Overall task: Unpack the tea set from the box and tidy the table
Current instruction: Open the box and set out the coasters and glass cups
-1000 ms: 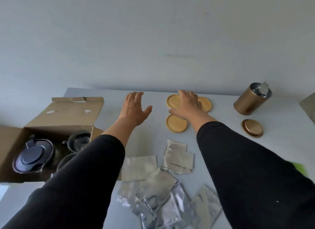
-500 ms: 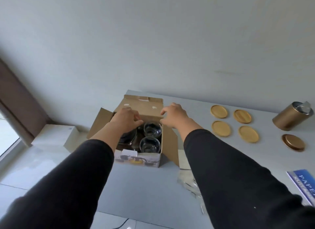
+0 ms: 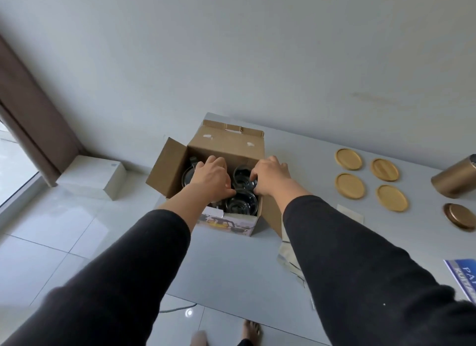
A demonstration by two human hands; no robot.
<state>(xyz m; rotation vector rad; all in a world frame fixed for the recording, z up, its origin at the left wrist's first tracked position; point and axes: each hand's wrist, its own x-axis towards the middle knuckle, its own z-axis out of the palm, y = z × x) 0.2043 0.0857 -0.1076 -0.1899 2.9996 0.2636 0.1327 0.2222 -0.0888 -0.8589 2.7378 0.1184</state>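
An open cardboard box (image 3: 226, 146) stands at the table's far left corner, flaps spread. Inside it I see two glass cups, one at the back (image 3: 241, 173) and one at the front (image 3: 240, 205), and beside them a dark teapot (image 3: 187, 177), mostly covered. My left hand (image 3: 211, 177) reaches into the box between the teapot and the cups; its curled fingertips are hidden, so its hold is unclear. The fingers of my right hand (image 3: 270, 175) curl round the rim of the back cup.
Four golden coasters (image 3: 349, 186) lie in a square right of the box, then a gold tin (image 3: 456, 181) and its lid (image 3: 459, 216). Foil sachets (image 3: 286, 258) lie under my right arm, with a blue booklet (image 3: 463, 278) at the right edge. The box sits close to the table's left edge.
My view swung left from the coasters to the box. Both hands left the coasters, reached the box's top and have now dipped inside among the cups.
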